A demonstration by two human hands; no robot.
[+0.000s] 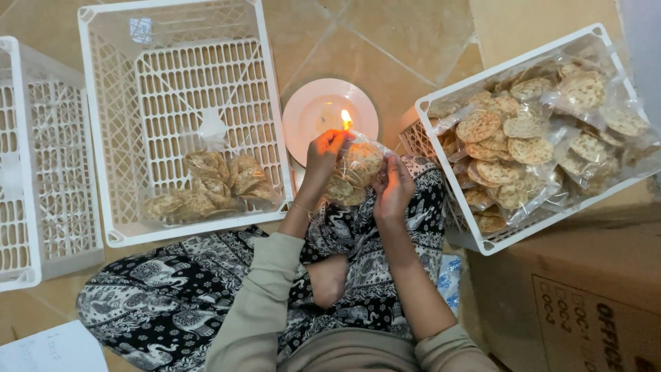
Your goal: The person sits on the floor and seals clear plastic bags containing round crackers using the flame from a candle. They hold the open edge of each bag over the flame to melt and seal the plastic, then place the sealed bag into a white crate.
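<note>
My left hand (323, 155) and my right hand (394, 187) together hold a clear plastic bag of round lacy crackers (354, 173) over my lap. The bag's top edge is close to a small candle flame (345, 118), which burns on a white plate (310, 114) on the floor in front of me. My left hand's fingers pinch the bag right beside the flame; my right hand grips the bag's right side.
A white plastic crate (103, 138) to the left holds a few cracker bags (210, 186). Another white crate (506, 241) on the right is full of bagged crackers. A third crate (21, 172) stands far left. A cardboard box (585, 296) sits at lower right. I sit cross-legged on a tiled floor.
</note>
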